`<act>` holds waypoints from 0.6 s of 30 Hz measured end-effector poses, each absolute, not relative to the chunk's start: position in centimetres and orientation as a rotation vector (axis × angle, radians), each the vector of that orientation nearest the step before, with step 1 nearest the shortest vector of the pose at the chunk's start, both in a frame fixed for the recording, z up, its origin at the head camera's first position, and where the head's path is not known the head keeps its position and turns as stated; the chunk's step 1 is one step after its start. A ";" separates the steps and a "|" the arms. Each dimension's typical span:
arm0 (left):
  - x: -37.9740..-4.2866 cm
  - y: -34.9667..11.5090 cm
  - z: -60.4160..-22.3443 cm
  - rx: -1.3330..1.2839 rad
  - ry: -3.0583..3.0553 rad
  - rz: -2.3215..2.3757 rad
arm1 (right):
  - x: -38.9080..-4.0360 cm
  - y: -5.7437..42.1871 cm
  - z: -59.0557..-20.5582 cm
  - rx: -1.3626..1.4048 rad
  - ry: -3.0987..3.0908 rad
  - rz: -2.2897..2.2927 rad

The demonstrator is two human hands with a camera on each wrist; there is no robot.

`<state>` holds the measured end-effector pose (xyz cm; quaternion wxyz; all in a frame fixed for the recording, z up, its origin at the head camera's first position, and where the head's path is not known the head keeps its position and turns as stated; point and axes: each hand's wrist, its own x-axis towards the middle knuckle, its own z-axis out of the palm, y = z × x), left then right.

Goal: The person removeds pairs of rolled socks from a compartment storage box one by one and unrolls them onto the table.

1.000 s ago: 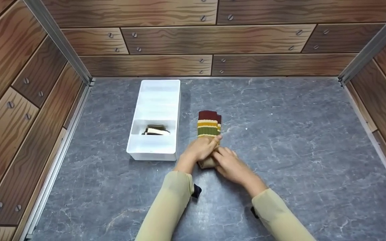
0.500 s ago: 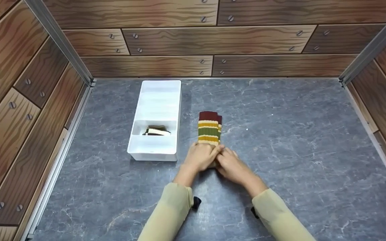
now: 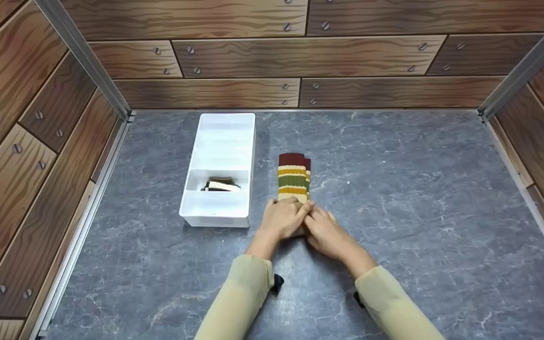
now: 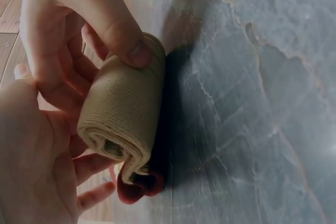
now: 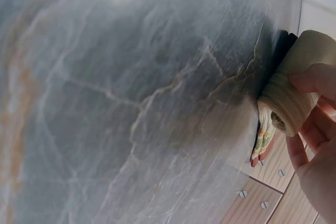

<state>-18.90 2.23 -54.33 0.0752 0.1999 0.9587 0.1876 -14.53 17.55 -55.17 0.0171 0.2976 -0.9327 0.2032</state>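
A pair of striped socks [image 3: 292, 177], with maroon, yellow, green and cream bands, lies partly rolled on the grey table. The tan rolled part [image 4: 121, 98] shows a spiral end in the left wrist view. My left hand [image 3: 281, 218] grips the roll from above, its thumb pressed on the near face. At the right end, my right hand [image 3: 326, 231] holds the roll with bent fingers; in the right wrist view a thumb [image 5: 312, 80] lies across the tan fabric [image 5: 294, 98]. Both hands hide most of the roll in the head view.
Left of the socks stands a long white divided box [image 3: 227, 146]. A folded dark and cream item [image 3: 221, 184] sits in one of its compartments. Wood-patterned walls [image 3: 300, 56] enclose the marbled grey table [image 3: 418, 198] at the back and sides.
My left hand has drawn back toward me and now covers the roll, exposing more stripes. In the last half second the socks have shifted slightly forward. The right hand has stayed nearly still.
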 end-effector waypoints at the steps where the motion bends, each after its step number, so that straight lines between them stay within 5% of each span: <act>1: -19.0 2.2 -54.3 0.595 2.875 0.562 | -14.6 17.5 -55.2 0.928 -2.901 0.630; 18: -18.6 2.3 -54.3 0.611 2.968 0.653 | -14.6 17.6 -55.6 0.966 -2.839 0.595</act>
